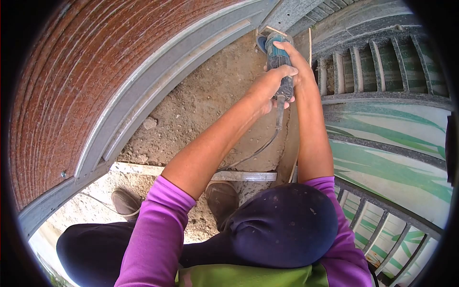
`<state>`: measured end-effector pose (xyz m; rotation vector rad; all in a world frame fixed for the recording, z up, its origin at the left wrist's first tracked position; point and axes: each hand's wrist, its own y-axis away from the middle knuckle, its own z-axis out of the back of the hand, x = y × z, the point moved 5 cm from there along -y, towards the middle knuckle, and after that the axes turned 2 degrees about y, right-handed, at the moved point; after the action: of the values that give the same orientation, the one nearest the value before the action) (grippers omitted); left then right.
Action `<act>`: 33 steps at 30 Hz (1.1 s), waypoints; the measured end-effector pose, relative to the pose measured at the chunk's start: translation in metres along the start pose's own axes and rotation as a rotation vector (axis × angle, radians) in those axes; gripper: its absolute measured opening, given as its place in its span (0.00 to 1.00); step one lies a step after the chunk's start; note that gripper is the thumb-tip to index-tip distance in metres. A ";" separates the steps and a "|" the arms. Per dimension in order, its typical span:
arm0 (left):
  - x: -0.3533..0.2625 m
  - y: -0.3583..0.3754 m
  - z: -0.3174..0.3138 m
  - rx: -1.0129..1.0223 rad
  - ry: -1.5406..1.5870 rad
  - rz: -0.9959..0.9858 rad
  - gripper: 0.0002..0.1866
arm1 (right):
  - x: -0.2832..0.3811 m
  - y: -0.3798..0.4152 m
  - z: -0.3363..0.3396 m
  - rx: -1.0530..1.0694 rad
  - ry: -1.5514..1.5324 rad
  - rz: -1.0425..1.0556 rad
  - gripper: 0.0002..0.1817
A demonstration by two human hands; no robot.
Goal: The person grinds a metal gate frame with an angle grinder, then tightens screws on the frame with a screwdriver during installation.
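An angle grinder (278, 56) with a teal and dark body points away from me at the top of the head view. Fingers of my left hand (275, 82) are wrapped round its rear handle. Farther forward, my right hand (297, 61) grips the body from the right side, thumb laid along the top. The grinder's disc (261, 43) shows on the left of its head, close to the foot of the grey metal frame (282, 18). From the tool's back end a power cord (260, 149) runs down toward my feet.
A ribbed red-brown panel (91, 71) edged with curved grey metal rises on the left. Dark metal railings (380, 67) and a green-and-white patterned panel (387, 129) stand right. Dusty ground (205, 91) lies between. A metal strip (244, 176) crosses before my shoes (222, 198).
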<state>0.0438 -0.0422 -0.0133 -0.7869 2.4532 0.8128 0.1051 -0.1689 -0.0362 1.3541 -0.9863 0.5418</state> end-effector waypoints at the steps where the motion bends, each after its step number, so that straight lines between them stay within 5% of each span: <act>1: -0.001 0.001 0.000 0.011 0.008 -0.002 0.18 | 0.001 0.002 0.000 0.003 0.001 -0.019 0.30; 11: -0.006 0.006 -0.010 -0.030 0.002 0.003 0.17 | 0.011 0.014 -0.006 0.032 -0.006 -0.060 0.29; 14: -0.008 0.007 -0.010 -0.050 -0.002 0.009 0.17 | 0.018 0.024 -0.014 -0.001 -0.027 -0.060 0.21; 33: -0.011 0.012 0.001 -0.038 -0.002 0.004 0.16 | 0.006 0.014 -0.021 0.042 -0.030 -0.032 0.26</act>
<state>0.0443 -0.0294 -0.0030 -0.7947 2.4453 0.8640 0.1027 -0.1471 -0.0219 1.4167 -0.9809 0.5212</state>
